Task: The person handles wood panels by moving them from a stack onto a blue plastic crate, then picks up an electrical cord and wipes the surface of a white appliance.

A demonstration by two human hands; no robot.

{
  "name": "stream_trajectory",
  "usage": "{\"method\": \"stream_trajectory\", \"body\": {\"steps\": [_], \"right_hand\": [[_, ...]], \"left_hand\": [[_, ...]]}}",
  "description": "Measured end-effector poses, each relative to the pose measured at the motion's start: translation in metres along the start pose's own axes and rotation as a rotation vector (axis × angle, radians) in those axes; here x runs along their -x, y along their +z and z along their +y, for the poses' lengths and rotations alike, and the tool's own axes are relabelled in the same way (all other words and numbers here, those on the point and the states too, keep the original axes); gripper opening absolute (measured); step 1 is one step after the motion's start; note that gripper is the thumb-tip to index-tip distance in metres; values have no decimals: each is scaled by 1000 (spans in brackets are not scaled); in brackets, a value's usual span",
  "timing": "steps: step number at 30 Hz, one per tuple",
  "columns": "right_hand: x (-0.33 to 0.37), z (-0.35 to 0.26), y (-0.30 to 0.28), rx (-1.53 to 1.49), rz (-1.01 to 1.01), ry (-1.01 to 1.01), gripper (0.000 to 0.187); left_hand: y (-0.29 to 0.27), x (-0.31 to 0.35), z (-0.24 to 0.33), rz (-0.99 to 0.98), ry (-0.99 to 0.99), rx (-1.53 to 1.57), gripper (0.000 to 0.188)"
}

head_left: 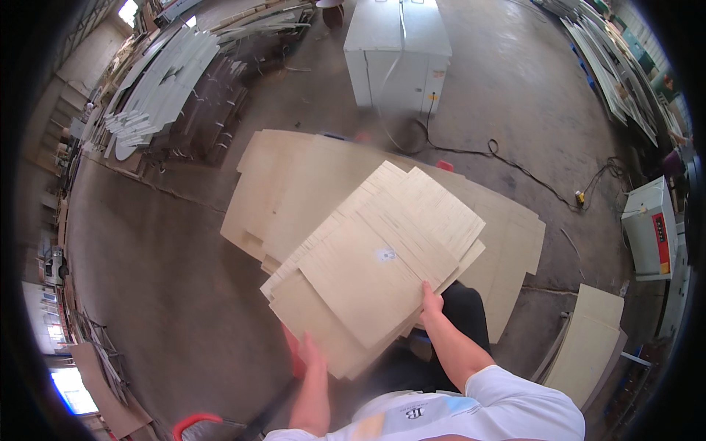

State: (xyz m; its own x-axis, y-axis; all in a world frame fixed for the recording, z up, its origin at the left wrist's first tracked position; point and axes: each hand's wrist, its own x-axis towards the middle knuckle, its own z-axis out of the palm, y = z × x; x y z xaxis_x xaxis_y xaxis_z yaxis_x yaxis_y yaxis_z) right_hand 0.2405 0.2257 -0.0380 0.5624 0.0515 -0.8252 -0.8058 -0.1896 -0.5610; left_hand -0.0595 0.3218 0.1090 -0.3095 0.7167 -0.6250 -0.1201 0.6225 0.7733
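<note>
A loose stack of thin pale wooden boards (379, 268) lies askew in front of me, its sheets fanned out of line. A small whitish patch marks the top board. My left hand (312, 353) grips the near left edge of this stack, fingers partly hidden at the side. At its near right edge, my right hand (432, 300) holds on with the thumb on top and the other fingers out of sight beneath. Larger pale boards (294, 176) are piled under and behind the stack, reaching out to both sides.
A white metal cabinet (397, 73) stands ahead, with a black cable (507, 162) running right across the floor. Long panels (169, 73) are heaped at far left. More boards (585, 338) lean at right. A red curved handle (197, 420) is at lower left.
</note>
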Motion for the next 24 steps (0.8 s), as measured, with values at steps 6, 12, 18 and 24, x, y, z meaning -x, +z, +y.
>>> {"method": "stream_trajectory", "body": {"steps": [6, 12, 18, 24], "right_hand": [[-45, -43, 43, -136, -12, -58, 57], [-121, -175, 121, -213, 23, -37, 60], [-124, -393, 254, -386, -280, -221, 28], [-140, -560, 313, 81, -579, -496, 60]], "left_hand": [[45, -90, -24, -68, 1, -5, 49], [194, -203, 19, -58, 161, -193, 57], [436, -266, 226, -400, 449, -25, 58], [653, -285, 418, -69, 954, -840, 77]]}}
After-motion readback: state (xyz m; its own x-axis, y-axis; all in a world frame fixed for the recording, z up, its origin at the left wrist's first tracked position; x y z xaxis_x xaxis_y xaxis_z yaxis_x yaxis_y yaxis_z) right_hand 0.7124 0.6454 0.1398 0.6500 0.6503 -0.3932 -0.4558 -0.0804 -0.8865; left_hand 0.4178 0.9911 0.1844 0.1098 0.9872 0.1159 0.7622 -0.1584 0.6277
